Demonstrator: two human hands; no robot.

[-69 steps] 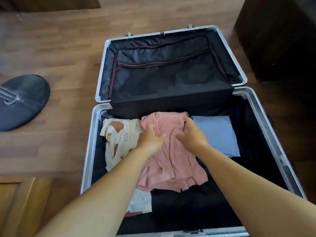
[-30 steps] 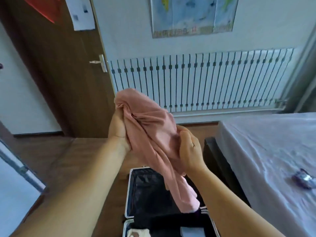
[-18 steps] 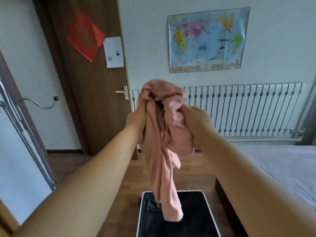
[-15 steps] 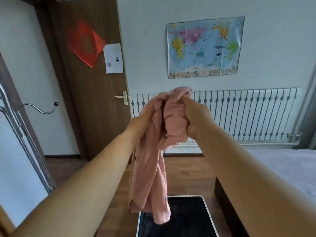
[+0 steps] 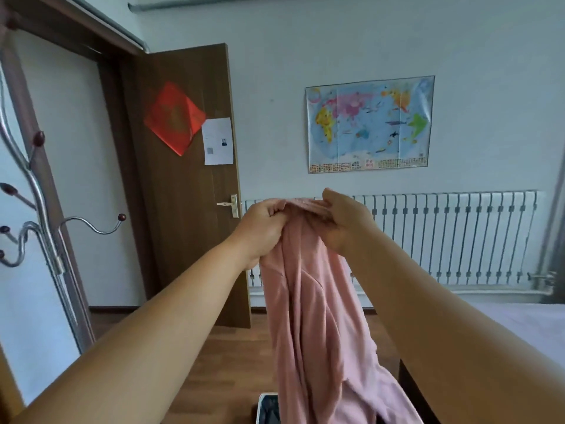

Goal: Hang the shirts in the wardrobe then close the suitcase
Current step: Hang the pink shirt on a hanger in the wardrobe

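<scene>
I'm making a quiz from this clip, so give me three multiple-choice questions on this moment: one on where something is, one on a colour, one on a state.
1. Where does the colourful world map poster hang?
A. On the brown wooden door
B. On the wall above the white ribbed radiator
C. On the metal coat stand

2. What colour is the soft cloth shirt held up in the air?
A. Pink
B. Blue
C. Cream

3. How is that shirt held?
A. By the left hand alone
B. Draped over a forearm
C. By both hands at its top edge

Answers:
1 B: the map sits on the pale wall over the radiator, right of the door.
2 A: the cloth is pink all over.
3 C: the left hand and right hand both pinch the top edge, and the rest hangs down.
</scene>
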